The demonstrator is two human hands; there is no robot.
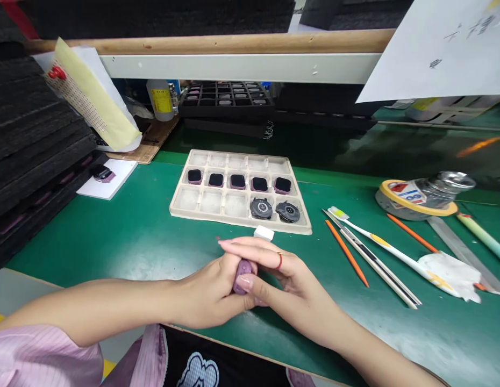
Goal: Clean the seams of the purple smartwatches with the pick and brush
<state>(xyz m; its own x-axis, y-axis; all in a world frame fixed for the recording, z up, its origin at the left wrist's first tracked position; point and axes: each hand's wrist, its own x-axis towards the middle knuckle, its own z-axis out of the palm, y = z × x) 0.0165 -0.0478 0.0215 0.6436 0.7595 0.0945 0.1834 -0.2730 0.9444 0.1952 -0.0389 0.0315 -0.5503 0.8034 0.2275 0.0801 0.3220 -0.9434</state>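
Both of my hands meet over the green mat near its front edge. My left hand [209, 293] and my right hand [282, 279] are wrapped together round a small purple watch case [242, 273], with the right fingers laid across the top. A small white block [263, 233] lies just beyond my fingers. Behind it stands a beige compartment tray [201, 201] holding a row of several purple watch cases with dark screens [237, 181] and two round grey parts [274, 209].
To the right lie orange sticks [347, 252], tweezers [375, 263], a toothbrush [379, 242], a crumpled wipe [451, 274], a tape roll [415, 201] and a metal ruler [463, 252]. Black foam trays [32, 140] are stacked at the left. A dark parts tray [226, 99] and a bottle [161, 99] stand under the shelf.
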